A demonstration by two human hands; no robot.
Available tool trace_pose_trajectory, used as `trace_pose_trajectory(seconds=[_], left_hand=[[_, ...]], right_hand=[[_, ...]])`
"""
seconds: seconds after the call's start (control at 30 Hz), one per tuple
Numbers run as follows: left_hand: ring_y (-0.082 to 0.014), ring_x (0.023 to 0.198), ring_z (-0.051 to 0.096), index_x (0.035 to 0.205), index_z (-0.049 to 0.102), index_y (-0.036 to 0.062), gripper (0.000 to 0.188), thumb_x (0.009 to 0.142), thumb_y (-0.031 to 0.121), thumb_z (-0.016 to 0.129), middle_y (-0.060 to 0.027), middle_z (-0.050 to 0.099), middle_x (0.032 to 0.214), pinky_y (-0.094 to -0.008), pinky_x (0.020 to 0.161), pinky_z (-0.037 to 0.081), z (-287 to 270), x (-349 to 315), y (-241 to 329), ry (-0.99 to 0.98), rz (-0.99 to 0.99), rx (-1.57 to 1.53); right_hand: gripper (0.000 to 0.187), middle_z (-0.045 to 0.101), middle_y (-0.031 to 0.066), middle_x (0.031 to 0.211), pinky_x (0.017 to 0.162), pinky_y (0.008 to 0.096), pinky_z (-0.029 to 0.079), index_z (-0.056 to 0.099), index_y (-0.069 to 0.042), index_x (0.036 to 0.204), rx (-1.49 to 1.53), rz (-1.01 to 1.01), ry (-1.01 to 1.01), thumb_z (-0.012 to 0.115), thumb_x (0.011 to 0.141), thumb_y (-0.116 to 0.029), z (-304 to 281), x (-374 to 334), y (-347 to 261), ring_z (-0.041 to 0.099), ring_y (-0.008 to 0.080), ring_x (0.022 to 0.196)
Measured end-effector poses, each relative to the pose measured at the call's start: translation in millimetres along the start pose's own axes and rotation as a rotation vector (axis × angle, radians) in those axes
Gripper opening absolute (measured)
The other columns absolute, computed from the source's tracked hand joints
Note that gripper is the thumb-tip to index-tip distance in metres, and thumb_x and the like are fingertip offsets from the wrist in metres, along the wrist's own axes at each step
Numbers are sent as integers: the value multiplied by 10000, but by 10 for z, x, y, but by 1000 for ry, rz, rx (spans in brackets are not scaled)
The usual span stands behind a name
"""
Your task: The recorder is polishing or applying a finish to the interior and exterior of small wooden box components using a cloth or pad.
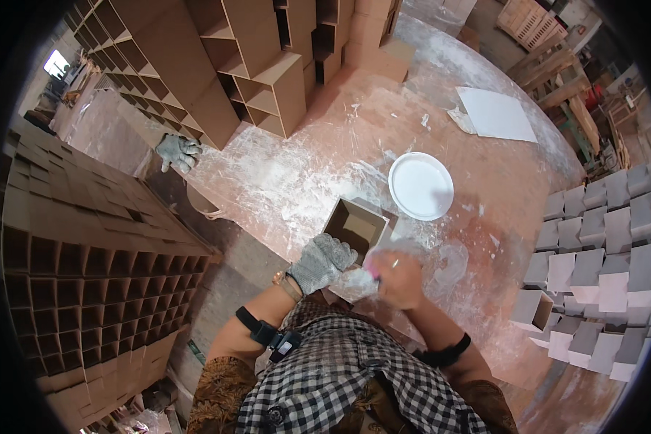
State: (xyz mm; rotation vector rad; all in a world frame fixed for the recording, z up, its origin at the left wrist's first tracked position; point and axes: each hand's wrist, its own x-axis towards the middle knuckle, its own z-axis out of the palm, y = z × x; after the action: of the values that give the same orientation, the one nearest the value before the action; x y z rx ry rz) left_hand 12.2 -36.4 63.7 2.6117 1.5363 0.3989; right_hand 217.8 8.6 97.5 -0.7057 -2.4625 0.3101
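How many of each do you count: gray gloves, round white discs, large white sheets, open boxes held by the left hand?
Gray gloves: 2
Round white discs: 1
Large white sheets: 1
Boxes held by the left hand: 1, open box
Total: 5

before the person, at the near side of the worktable (267, 173), sits the open box (358, 230), with the left hand (321, 262) on its near-left edge and the right hand (401, 281), a blurred tool (372, 265) in it, beside its near-right corner. the round lid (421, 186) lies on the table, beyond and right of the box; the flat sheet (502, 114) lies farther behind. stacked boxes (264, 94) stand at the table's far left, with the left stack (116, 282) and the right stack (600, 246) at either side.
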Motion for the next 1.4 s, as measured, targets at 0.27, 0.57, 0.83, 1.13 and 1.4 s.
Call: trace_pose_trajectory(seconds=[0.27,0.57,0.83,1.13,1.4], left_hand=[[-253,694,565,764,591,115,283,846,385,569,-76,554,722,-386,641,416,-35,4,15,-3,-19,9],[-261,691,559,776,590,103,283,842,377,577,-91,559,729,-386,641,411,-62,12,25,-29,-42,-38],[-266,672,556,772,583,103,248,830,344,594,-86,542,703,-386,622,414,-96,34,14,-12,6,-27],[-219,671,569,759,564,129,247,848,359,557,-55,536,693,-370,625,423,-43,31,5,9,14,8],[-232,731,563,872,576,103,212,805,303,576,-63,554,772,-381,668,436,41,-199,135,-27,-7,36]], right_hand=[[435,644,126,988,759,458,458,650,-77,1021,138,96,199,565,604,14,57,-14,437,593,315,917],[430,633,139,974,686,407,451,630,-59,1044,127,40,67,561,624,0,36,-8,53,577,334,834],[540,632,127,974,775,422,461,644,-73,1114,284,48,161,572,591,38,-36,202,403,578,309,909],[450,631,106,975,779,400,444,652,-84,1030,280,-20,-88,557,617,66,89,657,807,573,324,893],[362,662,112,942,772,359,487,664,-54,1014,542,346,-102,573,682,57,-183,-441,688,625,274,873]])
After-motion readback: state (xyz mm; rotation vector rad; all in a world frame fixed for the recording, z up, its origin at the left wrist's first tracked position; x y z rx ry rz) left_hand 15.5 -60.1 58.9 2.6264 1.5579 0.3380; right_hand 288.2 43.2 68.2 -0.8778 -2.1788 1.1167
